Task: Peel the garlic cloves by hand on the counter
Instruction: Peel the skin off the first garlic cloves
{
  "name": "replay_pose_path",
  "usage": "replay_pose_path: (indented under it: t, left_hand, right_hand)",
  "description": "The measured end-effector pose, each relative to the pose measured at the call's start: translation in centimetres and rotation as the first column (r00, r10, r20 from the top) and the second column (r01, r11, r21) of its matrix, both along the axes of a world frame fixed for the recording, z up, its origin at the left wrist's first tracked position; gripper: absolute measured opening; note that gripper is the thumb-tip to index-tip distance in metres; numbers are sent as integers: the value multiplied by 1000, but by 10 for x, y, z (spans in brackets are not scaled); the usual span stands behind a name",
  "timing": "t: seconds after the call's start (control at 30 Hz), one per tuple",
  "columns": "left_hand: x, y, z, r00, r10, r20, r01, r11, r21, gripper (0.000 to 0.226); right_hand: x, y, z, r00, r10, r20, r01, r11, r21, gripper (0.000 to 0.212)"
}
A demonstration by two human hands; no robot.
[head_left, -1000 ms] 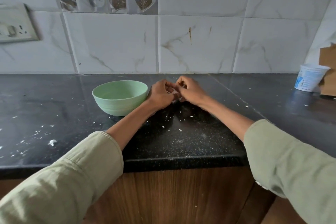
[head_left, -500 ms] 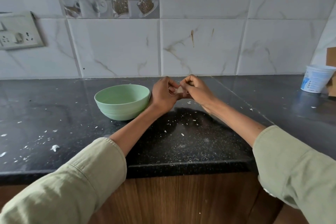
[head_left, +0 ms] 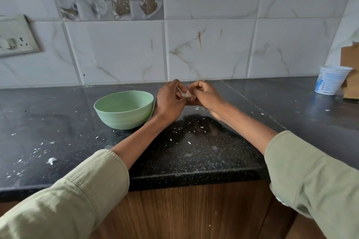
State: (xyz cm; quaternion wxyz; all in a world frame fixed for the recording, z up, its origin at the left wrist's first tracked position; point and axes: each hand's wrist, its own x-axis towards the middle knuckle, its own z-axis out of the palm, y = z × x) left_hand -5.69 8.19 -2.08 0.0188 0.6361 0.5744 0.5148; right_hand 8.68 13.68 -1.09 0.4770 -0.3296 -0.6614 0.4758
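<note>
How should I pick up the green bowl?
Probably by the rim on its left side, thumb inside, fingers under the curved wall. The green bowl stands upright and open, and the left hand crowds its right side, so come from the left.

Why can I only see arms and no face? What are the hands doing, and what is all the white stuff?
The camera sits on the person's head and looks down, so you see what they see: their own two arms in green sleeves. There is no machine here, only hands.

The left hand and the right hand meet above a black counter. Together they pinch a small pale garlic clove to pull off its papery skin.

The white stuff is little flakes scattered on the counter, probably bits of garlic skin.

Beside the left hand stands a green bowl. You cannot see anything in it from here. Far to the right is a white tub by the tiled wall.
</note>
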Motion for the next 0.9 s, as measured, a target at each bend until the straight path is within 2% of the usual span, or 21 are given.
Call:
replay_pose_path:
  t: [0.2, 0.47, 0.67, 0.77, 0.9]
  left_hand:
    - [-2, 1, -4, 999, -32, -5, 32, 998, -50, 32]
    - [0, -1, -9, 994, -41, -98, 34, 996, -78, 27]
    - [-1, 2, -7, 999, -26, -36, 23, 996, -81, 35]
    - [-2, 3, -8, 998, -24, -51, 19, 995, -99, 23]
    - [-5, 4, -10, 998, -5, -57, -3, 992, -127, 19]
  right_hand:
    - [-1, -1, -2, 998, 1, 59, -4, 999, 50, 19]
    - [-1, 0, -3, 995, -23, 96, 18, 998, 55, 16]
    - [0, 2, -1, 987, -112, 116, 99, 988, 116, 17]
    - [3, 6, -1, 982, -149, 115, 134, 983, 124, 14]
    - [3, 12, -2, 970, -190, 154, 173, 978, 117, 15]
